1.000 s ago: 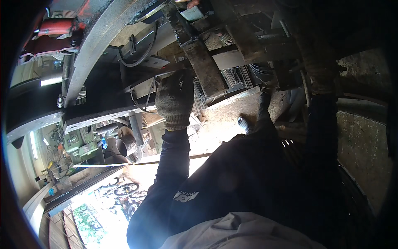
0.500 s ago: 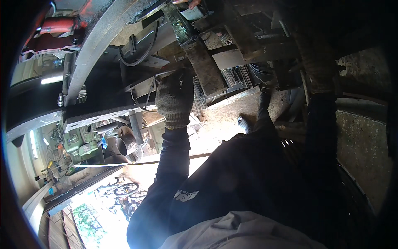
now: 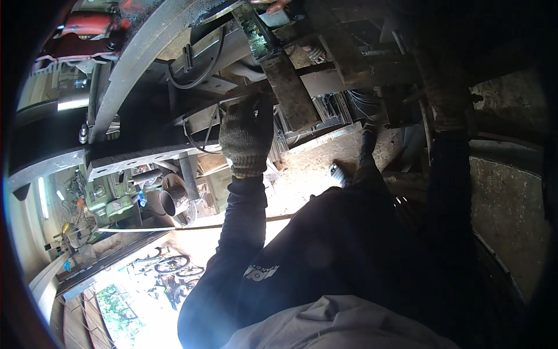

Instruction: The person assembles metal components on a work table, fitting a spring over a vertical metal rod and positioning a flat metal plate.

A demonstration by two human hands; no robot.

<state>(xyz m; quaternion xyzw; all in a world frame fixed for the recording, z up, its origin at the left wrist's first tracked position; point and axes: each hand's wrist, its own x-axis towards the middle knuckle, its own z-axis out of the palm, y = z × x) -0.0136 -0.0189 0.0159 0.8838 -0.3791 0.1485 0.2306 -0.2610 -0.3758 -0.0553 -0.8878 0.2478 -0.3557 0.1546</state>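
My left hand [image 3: 246,142], in a grey knitted work glove, is closed against the edge of a dark metal frame. Whatever its fingers hold is hidden by the glove and the shadow. Just right of it a rusty flat steel bar [image 3: 292,96] slants down from the frame. A thin curved wire [image 3: 197,139] hangs close on its left. Deep shadow covers my right hand [image 3: 449,102], also gloved, beside an upright metal rod [image 3: 428,125] at the right; its fingers do not show clearly.
Another person's hand [image 3: 273,7] rests on a metal block [image 3: 274,19] at the top. A curved steel beam [image 3: 136,58] and a drilled plate [image 3: 133,160] lie left. Below them stand a green machine [image 3: 110,200] and a short pipe [image 3: 173,200]. Rods [image 3: 331,107] are stacked behind.
The view has shifted very slightly, and my left glove sits a touch further right in it. Both hands otherwise keep their places.
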